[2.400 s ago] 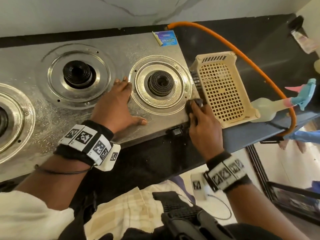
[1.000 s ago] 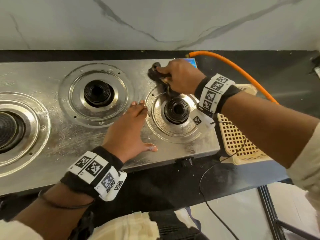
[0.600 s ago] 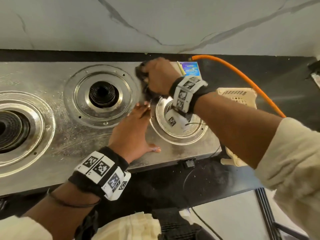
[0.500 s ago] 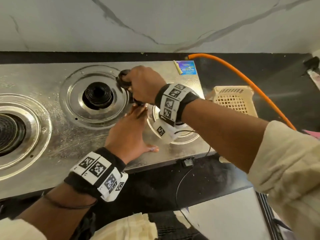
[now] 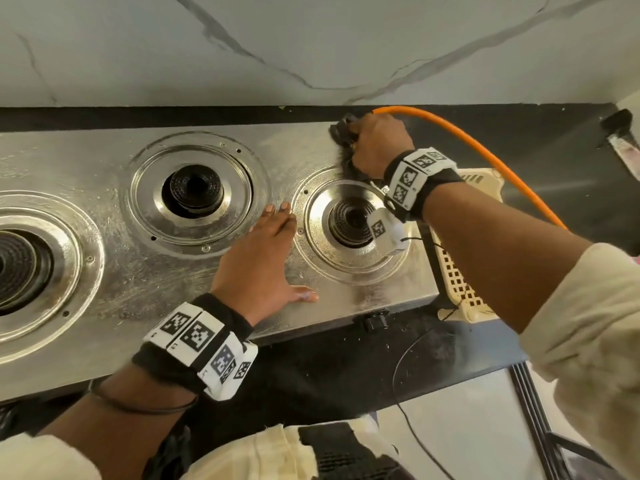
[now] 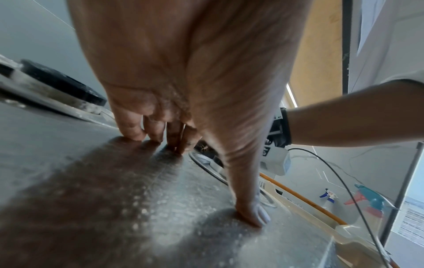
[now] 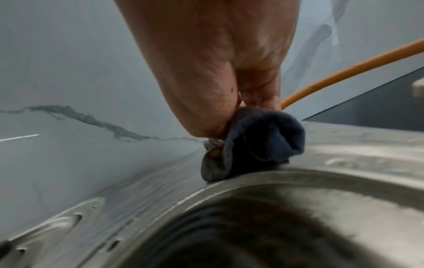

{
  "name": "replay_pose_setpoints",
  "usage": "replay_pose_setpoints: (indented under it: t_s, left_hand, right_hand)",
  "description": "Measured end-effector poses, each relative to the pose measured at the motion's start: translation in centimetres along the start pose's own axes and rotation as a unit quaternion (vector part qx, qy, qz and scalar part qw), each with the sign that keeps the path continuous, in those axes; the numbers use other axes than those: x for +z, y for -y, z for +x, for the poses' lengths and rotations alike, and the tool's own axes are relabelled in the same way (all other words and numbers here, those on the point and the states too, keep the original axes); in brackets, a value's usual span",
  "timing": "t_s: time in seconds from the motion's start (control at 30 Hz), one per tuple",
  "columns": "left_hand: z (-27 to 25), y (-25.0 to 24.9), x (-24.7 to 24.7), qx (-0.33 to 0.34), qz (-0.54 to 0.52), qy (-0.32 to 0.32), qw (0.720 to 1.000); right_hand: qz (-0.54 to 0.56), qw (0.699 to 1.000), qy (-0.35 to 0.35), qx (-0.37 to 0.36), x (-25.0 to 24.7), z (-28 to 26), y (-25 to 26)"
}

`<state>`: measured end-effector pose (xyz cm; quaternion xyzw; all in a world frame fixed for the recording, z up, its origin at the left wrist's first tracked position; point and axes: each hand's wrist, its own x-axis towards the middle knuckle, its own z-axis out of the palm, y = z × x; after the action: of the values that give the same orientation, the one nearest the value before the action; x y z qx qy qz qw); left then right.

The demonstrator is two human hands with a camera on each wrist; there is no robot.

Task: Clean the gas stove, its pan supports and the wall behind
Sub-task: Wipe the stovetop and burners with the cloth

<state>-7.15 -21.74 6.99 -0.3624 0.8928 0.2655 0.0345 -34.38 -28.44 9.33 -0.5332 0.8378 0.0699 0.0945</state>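
The steel gas stove (image 5: 114, 282) lies across the black counter with its burners bare and no pan supports on it. My right hand (image 5: 375, 145) grips a dark cloth (image 5: 341, 131) and presses it on the stove's back right corner, just behind the right burner ring (image 5: 349, 223). In the right wrist view the cloth (image 7: 252, 145) is bunched under my right hand (image 7: 234, 112), against the steel top. My left hand (image 5: 263, 258) lies flat on the stove between the middle burner (image 5: 194, 192) and the right one. The left wrist view shows this hand's fingers (image 6: 146, 130) and thumb straight on the wet steel.
The marble-patterned wall (image 5: 311, 46) rises behind the stove. An orange gas hose (image 5: 485, 157) curves from the back right corner over the counter. A cream plastic basket (image 5: 464, 258) stands to the right of the stove. Spray bottles (image 6: 364, 201) show at the far right.
My right hand has swept the cloth from beside the middle burner back to the stove's back right corner. The left hand has stayed flat in the same spot.
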Motion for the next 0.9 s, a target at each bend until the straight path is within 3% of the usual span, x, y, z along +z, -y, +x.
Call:
replay_pose_setpoints:
  t_s: [0.37, 0.57, 0.7, 0.9]
  left_hand:
    - [0.2, 0.1, 0.2, -0.002, 0.003, -0.016, 1.000]
    - [-0.1, -0.2, 0.0, -0.012, 0.004, 0.002, 1.000]
    - [-0.1, -0.1, 0.1, -0.018, -0.004, 0.004, 1.000]
    - [0.1, -0.1, 0.1, -0.014, -0.006, 0.007, 1.000]
  right_hand:
    - [0.060, 0.982, 0.009, -0.179, 2.3, -5.1, 9.6]
    - [0.022, 0.994, 0.036, -0.102, -0.5, -2.5, 2.6]
    - [0.008, 0.999, 0.008, -0.052, -0.4, -2.9, -2.7]
    - [0.080, 0.996, -0.025, 0.007, 1.8, -4.1, -4.8]
